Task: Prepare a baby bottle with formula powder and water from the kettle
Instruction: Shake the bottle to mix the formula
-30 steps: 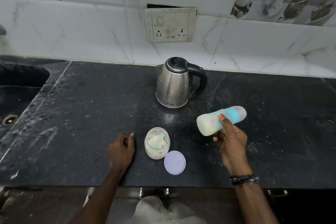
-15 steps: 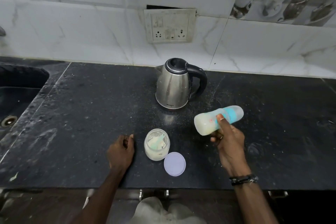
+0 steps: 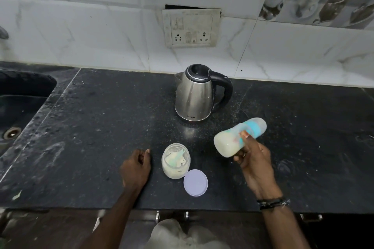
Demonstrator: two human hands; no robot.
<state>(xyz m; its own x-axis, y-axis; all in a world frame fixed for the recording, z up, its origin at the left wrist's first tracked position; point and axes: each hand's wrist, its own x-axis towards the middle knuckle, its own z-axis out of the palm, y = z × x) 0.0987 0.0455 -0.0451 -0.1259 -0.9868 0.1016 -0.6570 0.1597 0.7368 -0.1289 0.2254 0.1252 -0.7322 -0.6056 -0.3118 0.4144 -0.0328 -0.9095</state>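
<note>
The baby bottle (image 3: 232,139) is a translucent plastic cylinder with a pale blue collar and a clear cap at one end; its wider base end holds a cloudy, cream-coloured liquid, and faint coloured markings on its wall are too blurred to read. It is held in the air above the dark stone counter (image 3: 101,127), in front of and to the right of the kettle (image 3: 195,95) and to the right of the jar (image 3: 175,160). Its long axis lies nearly level, running from lower left to upper right, with the base pointing toward the jar and the capped end pointing away to the right. The right hand (image 3: 254,159) grips the bottle about its middle, thumb laid over the top and the other fingers curled beneath; those fingers are largely hidden by the bottle and the back of the hand. A dark band (image 3: 272,202) circles the right wrist. The left hand (image 3: 136,168) rests on the counter just left of the jar, apart from it, its fingers loosely curled and holding nothing. The jar stands upright and uncapped, with pale powder and a light blue scoop (image 3: 179,154) inside; the scoop is only partly visible against the powder. A round lilac lid (image 3: 195,182) lies flat just beside the jar's lower right. The steel kettle stands upright with its black handle to the right and its spout to the left. A sink (image 3: 18,105) is cut off by the left edge, and a socket plate (image 3: 191,27) is set in the tiled wall.
</note>
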